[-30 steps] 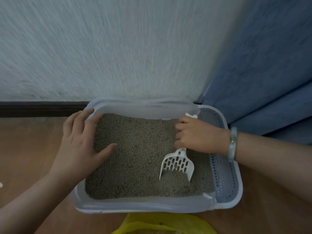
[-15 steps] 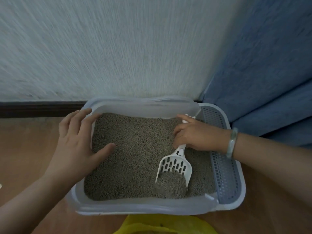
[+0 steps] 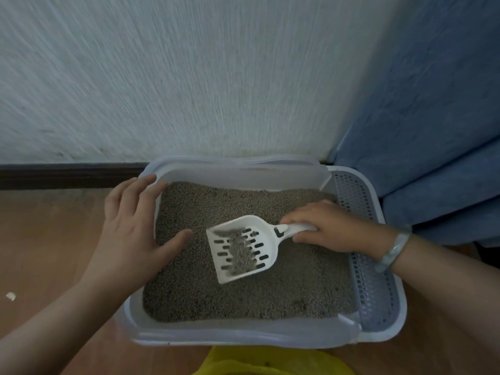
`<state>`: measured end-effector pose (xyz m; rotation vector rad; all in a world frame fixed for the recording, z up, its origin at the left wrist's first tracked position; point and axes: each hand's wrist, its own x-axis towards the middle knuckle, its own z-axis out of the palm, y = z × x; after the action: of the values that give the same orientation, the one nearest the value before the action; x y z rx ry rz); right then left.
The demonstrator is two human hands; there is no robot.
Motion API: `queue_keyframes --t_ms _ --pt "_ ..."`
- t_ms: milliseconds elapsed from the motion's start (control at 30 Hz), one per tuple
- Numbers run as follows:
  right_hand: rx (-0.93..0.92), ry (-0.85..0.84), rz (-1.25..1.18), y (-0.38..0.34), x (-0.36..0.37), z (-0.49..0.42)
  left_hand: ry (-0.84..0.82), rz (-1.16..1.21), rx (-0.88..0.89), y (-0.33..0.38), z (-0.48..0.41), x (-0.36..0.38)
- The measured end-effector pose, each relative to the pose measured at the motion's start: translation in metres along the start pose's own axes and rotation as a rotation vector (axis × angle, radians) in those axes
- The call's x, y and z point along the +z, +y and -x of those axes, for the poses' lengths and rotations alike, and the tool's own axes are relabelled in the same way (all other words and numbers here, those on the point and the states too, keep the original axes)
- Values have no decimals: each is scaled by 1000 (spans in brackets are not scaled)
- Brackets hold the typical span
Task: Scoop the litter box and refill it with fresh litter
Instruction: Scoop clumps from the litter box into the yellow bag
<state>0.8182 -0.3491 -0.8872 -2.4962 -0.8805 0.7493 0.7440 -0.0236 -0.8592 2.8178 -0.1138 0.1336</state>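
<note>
- Grips scoop (image 3: 240, 249) handle in right hand (image 3: 330, 228), holding it over litter (image 3: 270, 293) between both hands.
- Rests flat, straight-fingered left hand (image 3: 132, 231) on litter box (image 3: 238, 336) rim.
- Sifting step; likely calls next for shaking loose grains out.

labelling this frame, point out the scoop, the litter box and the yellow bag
scoop (image 3: 269, 240), head view, white blade
litter box (image 3: 243, 334), head view, near wall
yellow bag (image 3: 270, 362), head view, top part
</note>
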Motion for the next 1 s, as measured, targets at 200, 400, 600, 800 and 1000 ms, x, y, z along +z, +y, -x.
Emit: queue_keyframes --t_ms 200,400,600,800,1000 --pt "-3 84 -28 -10 -4 6 -11 0 3 0 0 -2" --pt "2 111 26 -25 0 7 -18 4 4 1 1 -3" --pt "38 95 124 -39 1 2 -20 -2 7 1 1 -4" --pt "201 19 -39 -54 14 6 -31 -11 14 -2 1 -4" --pt "389 103 -514 -78 32 13 -45 -128 115 11 7 -14"
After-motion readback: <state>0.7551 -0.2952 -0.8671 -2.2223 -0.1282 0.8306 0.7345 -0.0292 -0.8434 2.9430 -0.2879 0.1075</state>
